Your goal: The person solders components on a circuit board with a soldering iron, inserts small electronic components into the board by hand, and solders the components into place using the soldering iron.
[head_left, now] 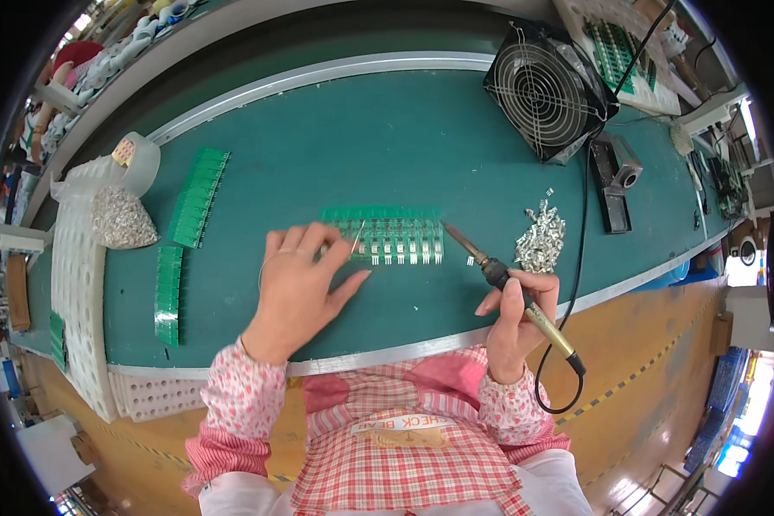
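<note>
My left hand (297, 279) is at the left end of a green circuit board panel (378, 212), its fingers curled and the thumb stretched apart. A thin solder wire (359, 234) sticks out at its index fingertip; how the fingers grip it is partly hidden. Small white-and-silver pronged components (400, 248) stand in a row along the panel's near edge. My right hand (525, 320) holds a soldering iron (495, 273) like a pen, its tip just beside the panel's right end. Right of the panel lies a heap of the same small components (542, 239).
A fan (537, 90) stands at the back right, near a soldering iron stand (615, 181). The iron's black cord (583, 224) crosses the right side. More green panels (199, 196), a bag of components (122, 218), a tape roll (142, 163) and white perforated trays (79, 284) sit left.
</note>
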`<state>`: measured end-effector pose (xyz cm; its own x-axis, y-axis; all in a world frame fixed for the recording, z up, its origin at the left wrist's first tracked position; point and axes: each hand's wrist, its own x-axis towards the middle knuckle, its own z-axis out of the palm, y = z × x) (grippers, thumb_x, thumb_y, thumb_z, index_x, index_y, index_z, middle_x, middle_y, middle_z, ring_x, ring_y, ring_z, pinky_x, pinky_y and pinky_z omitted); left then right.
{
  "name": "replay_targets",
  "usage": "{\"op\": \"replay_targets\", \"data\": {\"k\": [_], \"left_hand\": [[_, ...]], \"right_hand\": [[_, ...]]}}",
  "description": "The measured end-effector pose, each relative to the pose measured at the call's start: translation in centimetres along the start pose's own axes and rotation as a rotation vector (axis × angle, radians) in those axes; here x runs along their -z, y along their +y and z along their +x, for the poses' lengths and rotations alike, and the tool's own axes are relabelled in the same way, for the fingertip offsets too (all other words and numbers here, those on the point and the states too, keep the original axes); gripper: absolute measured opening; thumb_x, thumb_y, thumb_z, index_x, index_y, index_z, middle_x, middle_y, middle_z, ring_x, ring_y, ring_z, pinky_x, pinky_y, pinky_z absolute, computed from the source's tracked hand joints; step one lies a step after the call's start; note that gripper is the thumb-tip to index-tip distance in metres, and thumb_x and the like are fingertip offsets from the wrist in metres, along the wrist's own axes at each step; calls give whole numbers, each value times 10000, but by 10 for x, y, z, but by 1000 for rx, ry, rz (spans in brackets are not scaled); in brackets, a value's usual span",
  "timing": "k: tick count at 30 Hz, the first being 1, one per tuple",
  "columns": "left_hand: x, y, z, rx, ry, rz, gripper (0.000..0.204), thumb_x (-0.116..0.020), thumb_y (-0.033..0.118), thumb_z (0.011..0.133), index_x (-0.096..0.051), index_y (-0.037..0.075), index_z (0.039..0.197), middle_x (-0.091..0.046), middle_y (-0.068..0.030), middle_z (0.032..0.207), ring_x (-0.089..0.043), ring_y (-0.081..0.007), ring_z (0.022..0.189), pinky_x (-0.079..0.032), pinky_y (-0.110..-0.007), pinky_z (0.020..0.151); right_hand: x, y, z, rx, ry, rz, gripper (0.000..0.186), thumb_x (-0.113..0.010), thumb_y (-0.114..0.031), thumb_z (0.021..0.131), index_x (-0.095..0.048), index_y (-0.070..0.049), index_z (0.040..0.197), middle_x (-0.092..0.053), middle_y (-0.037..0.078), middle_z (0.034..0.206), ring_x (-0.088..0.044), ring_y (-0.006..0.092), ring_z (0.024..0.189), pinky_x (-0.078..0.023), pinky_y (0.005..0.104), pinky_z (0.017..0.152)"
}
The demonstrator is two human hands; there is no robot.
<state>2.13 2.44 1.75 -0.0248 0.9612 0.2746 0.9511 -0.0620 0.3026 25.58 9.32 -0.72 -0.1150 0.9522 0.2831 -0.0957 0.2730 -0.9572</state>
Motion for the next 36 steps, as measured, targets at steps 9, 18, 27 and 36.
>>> {"op": "replay_targets", "data": {"k": [9, 18, 27, 36], "left_hand": [[-3, 3, -2, 50, 125, -6, 332, -788, 149, 666, -663, 109, 971, -586, -30, 1019, -559, -215, 920, -372, -361, 768], [-4, 1, 14, 46, 64, -57, 361, -806, 152, 650, -638, 99, 965, -584, -44, 1113, -557, -256, 1032, -379, -395, 858], [-12, -3, 22, -13, 35, -127, 430, -799, 191, 674, -591, 96, 1038, -568, -53, 1160, -548, -279, 1069, -362, -428, 914], [-12, -3, 21, -5, 44, -130, 444, -806, 170, 660, -590, 102, 1042, -580, -43, 1146, -554, -261, 1062, -362, -417, 924]], "right_hand": [[0, -3, -9, 3, -74, -47, 158, -578, 9, 869, -500, 22, 1006, -570, 87, 741, -574, 100, 553, -461, 223, 503], [1, 5, -11, 183, -136, -238, 222, -698, -7, 789, -551, -15, 956, -593, 77, 629, -554, 133, 500, -428, 241, 470], [-5, 2, -5, 404, -287, -349, 217, -669, -50, 827, -520, 11, 973, -592, 72, 592, -584, 150, 491, -454, 263, 473], [-10, 1, -2, 434, -300, -366, 224, -686, -63, 813, -523, 7, 950, -560, 63, 561, -555, 154, 456, -426, 267, 442]]}}
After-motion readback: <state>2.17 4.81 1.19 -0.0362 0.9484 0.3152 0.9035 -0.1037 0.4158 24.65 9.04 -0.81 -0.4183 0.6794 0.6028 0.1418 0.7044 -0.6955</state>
